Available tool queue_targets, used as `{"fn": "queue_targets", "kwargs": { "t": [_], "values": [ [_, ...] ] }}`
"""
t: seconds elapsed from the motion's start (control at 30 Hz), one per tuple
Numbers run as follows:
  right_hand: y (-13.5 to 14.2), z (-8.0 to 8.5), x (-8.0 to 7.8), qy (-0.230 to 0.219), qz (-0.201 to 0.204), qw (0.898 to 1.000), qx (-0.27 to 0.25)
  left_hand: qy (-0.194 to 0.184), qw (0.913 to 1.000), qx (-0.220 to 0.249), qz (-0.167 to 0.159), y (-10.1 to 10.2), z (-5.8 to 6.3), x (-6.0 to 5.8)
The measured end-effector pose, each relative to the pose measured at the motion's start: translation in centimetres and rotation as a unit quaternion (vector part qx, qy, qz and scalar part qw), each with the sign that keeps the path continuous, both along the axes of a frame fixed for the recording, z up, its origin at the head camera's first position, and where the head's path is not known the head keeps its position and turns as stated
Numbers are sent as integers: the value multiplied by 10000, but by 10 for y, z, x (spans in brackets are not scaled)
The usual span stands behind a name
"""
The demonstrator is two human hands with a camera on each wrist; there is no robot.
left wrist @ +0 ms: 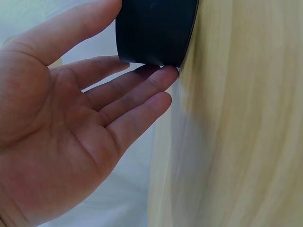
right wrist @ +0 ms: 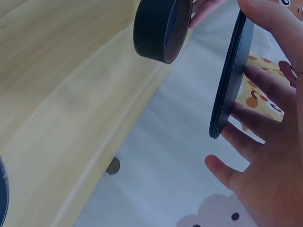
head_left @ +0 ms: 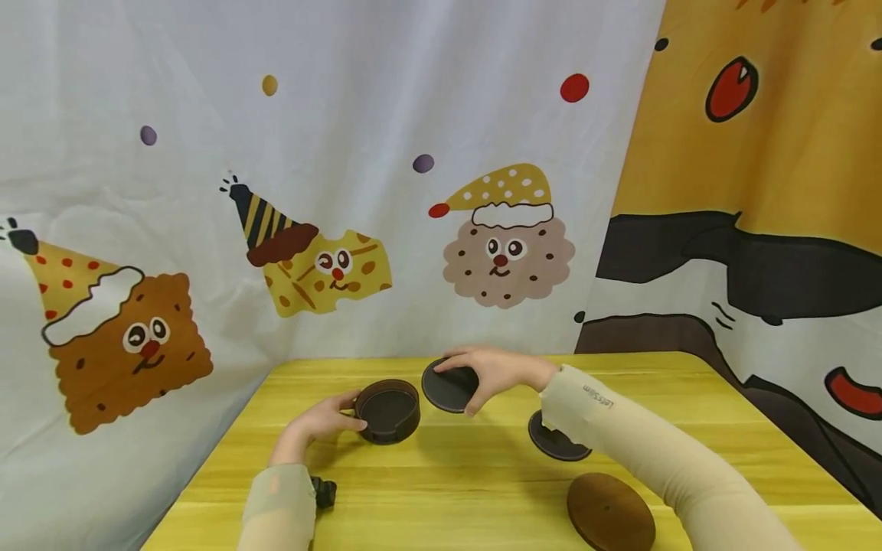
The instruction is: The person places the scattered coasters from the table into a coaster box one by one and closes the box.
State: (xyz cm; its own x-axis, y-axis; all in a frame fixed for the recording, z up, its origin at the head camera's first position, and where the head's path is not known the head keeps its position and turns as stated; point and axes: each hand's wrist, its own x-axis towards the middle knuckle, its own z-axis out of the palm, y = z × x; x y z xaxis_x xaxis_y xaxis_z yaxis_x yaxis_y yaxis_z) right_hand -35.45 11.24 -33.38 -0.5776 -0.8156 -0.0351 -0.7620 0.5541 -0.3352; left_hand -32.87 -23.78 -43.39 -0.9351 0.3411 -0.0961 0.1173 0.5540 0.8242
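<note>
My left hand [head_left: 325, 421] grips a round dark coaster holder [head_left: 412, 422] that stands upright on the table, its open top facing up. In the left wrist view the thumb and fingertips touch opposite sides of the holder's wall [left wrist: 154, 30]. Just right of the holder, my right hand [head_left: 498, 373] holds a round black coaster [head_left: 446, 390] above the table, tilted. Stitching runs along the coaster's edge [right wrist: 230, 78] in the right wrist view; its edge looks layered, and I cannot tell whether it is one coaster or two. A gap separates it from the holder.
Another black coaster [head_left: 560, 445] lies on the table, partly hidden under my right sleeve. A brown wooden-looking disc [head_left: 609, 509] lies nearer, at the front right. Behind the yellow wood-grain table [head_left: 441, 497] hangs a white curtain [head_left: 344, 153] printed with cartoon biscuits.
</note>
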Motion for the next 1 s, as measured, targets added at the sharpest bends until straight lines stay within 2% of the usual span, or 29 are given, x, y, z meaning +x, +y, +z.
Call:
{"fn": "queue_targets", "kwargs": {
  "t": [0.3, 0.63, 0.8, 1.0],
  "values": [
    [-35, -4, -11, -51, 105, 9999, -3, -2, 9999, -82, 85, -2, 0, -1],
    [-66, -9, -29, 16, 83, 10000, -40, 170, 9997, -156, -26, -2, 2, -5],
    [-80, -18, -36, 97, 71, 9999, 12, 156, 9998, -124, 44, -5, 0, -2],
    [-94, -29, -41, 196, -83, 9997, 120, 182, 9998, -47, -46, -4, -3, -3]
  ]
}}
